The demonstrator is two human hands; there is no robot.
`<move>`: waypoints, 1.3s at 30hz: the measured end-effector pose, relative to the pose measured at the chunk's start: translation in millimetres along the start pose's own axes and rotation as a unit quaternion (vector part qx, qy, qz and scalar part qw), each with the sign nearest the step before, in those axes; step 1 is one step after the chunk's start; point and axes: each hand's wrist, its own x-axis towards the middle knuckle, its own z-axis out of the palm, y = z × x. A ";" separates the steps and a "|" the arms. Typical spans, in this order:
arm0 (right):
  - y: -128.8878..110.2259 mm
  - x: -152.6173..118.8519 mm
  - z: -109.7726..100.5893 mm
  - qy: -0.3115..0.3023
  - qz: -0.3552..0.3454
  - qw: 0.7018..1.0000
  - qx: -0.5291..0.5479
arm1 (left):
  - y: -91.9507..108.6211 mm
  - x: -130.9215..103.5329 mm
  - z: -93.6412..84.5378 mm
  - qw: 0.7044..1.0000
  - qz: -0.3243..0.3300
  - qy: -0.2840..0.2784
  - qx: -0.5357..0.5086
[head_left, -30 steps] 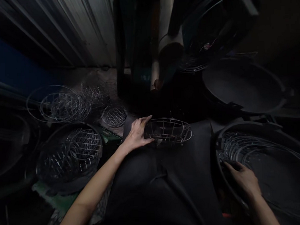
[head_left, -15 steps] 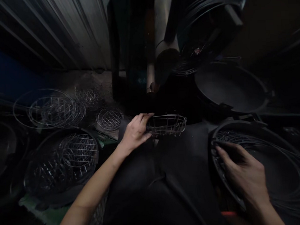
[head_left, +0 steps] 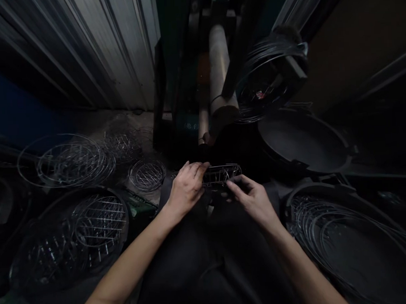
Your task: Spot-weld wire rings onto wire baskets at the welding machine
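Observation:
A small wire basket (head_left: 220, 175) rests on my dark-clothed lap at the centre of the view. My left hand (head_left: 186, 189) grips its left end, fingers curled over the rim. My right hand (head_left: 254, 199) holds its right side, with the fingertips at the wire rim. The light is dim and the basket's far side is partly hidden behind my fingers.
A black tub (head_left: 326, 196) of wire rings stands at my right. A black tub (head_left: 54, 212) with wire grids sits at my left, and more wire grid pieces (head_left: 68, 158) lie on the floor beyond. A machine with a roller (head_left: 220, 75) and a wire spool (head_left: 270, 77) stands ahead.
My right hand left the tub of wire rings and came across to the basket's right side. The basket tilted flatter and sits closer in, still held by my left hand.

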 end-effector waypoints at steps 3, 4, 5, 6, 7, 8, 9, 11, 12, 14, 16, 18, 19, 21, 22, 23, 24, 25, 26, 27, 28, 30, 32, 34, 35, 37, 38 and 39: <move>3.1 10.7 6.9 -0.013 0.009 1.000 0.015 | -2.1 2.1 0.7 1.000 0.010 0.014 0.004; 3.6 13.4 8.9 -0.011 -0.002 1.000 -0.001 | -2.6 2.8 0.9 1.000 0.013 0.018 0.002; 3.8 15.5 10.9 -0.004 -0.020 1.000 -0.024 | -3.1 3.4 1.0 1.000 0.014 0.022 -0.002; 3.8 17.0 12.7 0.006 -0.041 0.998 -0.047 | -3.8 4.1 1.0 1.000 0.013 0.025 -0.008; 3.6 18.1 14.5 0.015 -0.062 0.996 -0.067 | -4.7 4.6 0.9 0.999 0.012 0.029 -0.015; 3.2 18.8 16.1 0.025 -0.080 0.993 -0.080 | -5.9 5.1 0.8 0.999 0.009 0.033 -0.022; 2.8 19.2 17.7 0.033 -0.093 0.991 -0.088 | -7.2 5.6 0.6 0.999 0.007 0.038 -0.029; 2.0 19.7 20.6 0.042 -0.109 0.989 -0.094 | -10.3 6.4 0.3 0.998 0.005 0.047 -0.042; 1.7 20.1 21.8 0.045 -0.113 0.988 -0.097 | -11.9 6.9 0.2 0.998 0.005 0.050 -0.047; 1.2 21.5 23.8 0.045 -0.120 0.986 -0.106 | -14.8 7.9 0.3 0.997 0.007 0.058 -0.050; 0.8 23.6 25.3 0.041 -0.122 0.985 -0.113 | -17.2 9.1 0.5 0.997 0.010 0.067 -0.049; 0.3 25.9 26.6 0.041 -0.124 0.984 -0.118 | -19.2 10.3 0.8 0.996 0.013 0.076 -0.047; 0.0 26.9 27.3 0.042 -0.127 0.984 -0.119 | -20.1 10.9 0.9 0.996 0.014 0.079 -0.048; -0.6 28.8 28.9 0.049 -0.137 0.982 -0.119 | -21.9 12.1 1.2 0.995 0.014 0.085 -0.052; -0.8 29.7 29.8 0.053 -0.143 0.981 -0.118 | -22.8 12.7 1.4 0.995 0.014 0.088 -0.052; -0.9 30.5 30.7 0.057 -0.149 0.980 -0.116 | -23.6 13.3 1.6 0.994 0.014 0.091 -0.051; -1.0 31.4 31.6 0.060 -0.154 0.980 -0.114 | -24.4 14.0 1.8 0.994 0.015 0.095 -0.049; -1.0 32.3 32.4 0.063 -0.156 0.979 -0.111 | -25.2 14.7 2.0 0.994 0.016 0.099 -0.046; -1.2 33.1 33.1 0.065 -0.158 0.979 -0.107 | -25.8 15.5 2.1 0.994 0.017 0.102 -0.044; -1.5 33.9 33.7 0.066 -0.159 0.980 -0.105 | -26.2 16.3 2.1 0.993 0.017 0.105 -0.043; -1.9 34.6 34.2 0.067 -0.159 0.980 -0.102 | -26.6 17.1 1.9 0.993 0.018 0.108 -0.044; -3.1 35.8 35.1 0.067 -0.160 0.980 -0.099 | -27.2 18.7 1.3 0.992 0.020 0.114 -0.046; -4.5 36.7 36.0 0.068 -0.164 0.979 -0.100 | -27.9 19.9 0.6 0.991 0.021 0.122 -0.046; -5.8 37.3 36.9 0.070 -0.169 0.978 -0.103 | -28.7 20.7 0.1 0.991 0.021 0.128 -0.046; -6.2 37.5 37.2 0.071 -0.172 0.977 -0.104 | -29.1 20.9 -0.1 0.990 0.021 0.129 -0.046; -6.7 37.9 37.7 0.071 -0.176 0.976 -0.105 | -30.0 21.1 -0.2 0.990 0.021 0.129 -0.047; -6.8 38.1 37.9 0.071 -0.179 0.976 -0.105 | -30.4 21.2 -0.3 0.990 0.021 0.128 -0.048; -6.9 38.3 38.0 0.071 -0.180 0.975 -0.105 | -30.8 21.4 -0.2 0.990 0.020 0.128 -0.048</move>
